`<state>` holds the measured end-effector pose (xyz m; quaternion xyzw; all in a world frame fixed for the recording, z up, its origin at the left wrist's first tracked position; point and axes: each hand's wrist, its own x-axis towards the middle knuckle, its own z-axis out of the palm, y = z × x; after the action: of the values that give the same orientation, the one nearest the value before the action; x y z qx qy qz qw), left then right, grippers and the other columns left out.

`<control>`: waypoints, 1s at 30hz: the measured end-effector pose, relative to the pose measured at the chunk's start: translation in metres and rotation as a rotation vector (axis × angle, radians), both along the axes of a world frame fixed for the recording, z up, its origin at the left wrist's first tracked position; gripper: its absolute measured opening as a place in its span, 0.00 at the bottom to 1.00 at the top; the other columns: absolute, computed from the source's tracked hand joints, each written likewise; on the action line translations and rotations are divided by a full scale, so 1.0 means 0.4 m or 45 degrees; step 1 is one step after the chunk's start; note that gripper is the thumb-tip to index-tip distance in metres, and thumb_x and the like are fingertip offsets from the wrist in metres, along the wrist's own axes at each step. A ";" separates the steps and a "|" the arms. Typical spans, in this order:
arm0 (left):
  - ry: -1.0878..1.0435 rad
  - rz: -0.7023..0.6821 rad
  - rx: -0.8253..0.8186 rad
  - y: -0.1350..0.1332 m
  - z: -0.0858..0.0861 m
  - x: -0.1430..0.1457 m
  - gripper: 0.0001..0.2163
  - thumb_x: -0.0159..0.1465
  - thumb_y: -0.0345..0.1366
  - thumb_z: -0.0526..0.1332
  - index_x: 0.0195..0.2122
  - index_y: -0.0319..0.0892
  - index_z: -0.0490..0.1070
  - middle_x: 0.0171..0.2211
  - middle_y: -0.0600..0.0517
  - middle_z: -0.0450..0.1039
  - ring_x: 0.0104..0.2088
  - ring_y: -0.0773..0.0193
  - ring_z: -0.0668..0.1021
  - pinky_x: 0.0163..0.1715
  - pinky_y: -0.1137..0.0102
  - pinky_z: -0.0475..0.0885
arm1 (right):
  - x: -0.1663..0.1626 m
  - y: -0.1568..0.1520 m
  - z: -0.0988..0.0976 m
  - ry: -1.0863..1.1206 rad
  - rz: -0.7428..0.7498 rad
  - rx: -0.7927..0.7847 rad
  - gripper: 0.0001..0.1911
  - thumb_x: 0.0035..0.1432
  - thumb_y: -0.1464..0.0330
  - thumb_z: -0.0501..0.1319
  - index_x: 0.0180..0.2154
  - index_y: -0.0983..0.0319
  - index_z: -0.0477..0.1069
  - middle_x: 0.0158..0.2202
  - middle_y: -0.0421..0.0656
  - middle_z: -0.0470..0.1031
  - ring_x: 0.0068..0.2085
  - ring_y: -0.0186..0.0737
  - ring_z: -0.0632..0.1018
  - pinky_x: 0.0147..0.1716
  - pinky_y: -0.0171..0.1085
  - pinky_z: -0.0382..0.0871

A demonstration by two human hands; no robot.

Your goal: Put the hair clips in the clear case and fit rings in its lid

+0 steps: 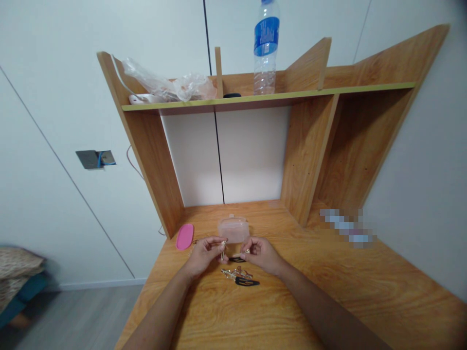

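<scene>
Between the thumb and fingers of my left hand (205, 253) is a slim, pale metallic hair clip (223, 249), held upright. My right hand (264, 253) pinches a small shiny hair clip (247, 251), partly covered by the fingertips. Below the hands, a black snap hair clip (247, 281) lies on the desk beside several gold-coloured clips (233, 273). Another black hair clip (238, 259) lies between my hands. Just behind them stands a clear plastic box (233, 229) with its top open. A pink lid (185, 236) rests left of the box.
The wooden desk (328, 291) has a hutch; its shelf (233, 103) carries a water bottle (266, 53) and a crumpled plastic bag (182, 87). A blurred-out item (346, 227) lies at the right back. An uncovered wall socket (96, 159) shows wires at left.
</scene>
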<state>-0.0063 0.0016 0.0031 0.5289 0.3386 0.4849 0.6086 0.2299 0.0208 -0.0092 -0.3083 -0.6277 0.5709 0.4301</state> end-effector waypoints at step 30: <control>0.040 -0.169 -0.071 0.002 -0.015 -0.002 0.40 0.47 0.33 0.80 0.60 0.40 0.66 0.40 0.42 0.82 0.32 0.55 0.85 0.34 0.65 0.80 | 0.004 0.020 -0.016 0.052 -0.030 -0.156 0.30 0.40 0.57 0.79 0.44 0.65 0.78 0.26 0.42 0.82 0.23 0.37 0.79 0.25 0.37 0.73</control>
<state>-0.0072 0.0026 -0.0029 0.5406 0.3258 0.4255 0.6485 0.2315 0.0288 -0.0155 -0.3297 -0.5790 0.6094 0.4298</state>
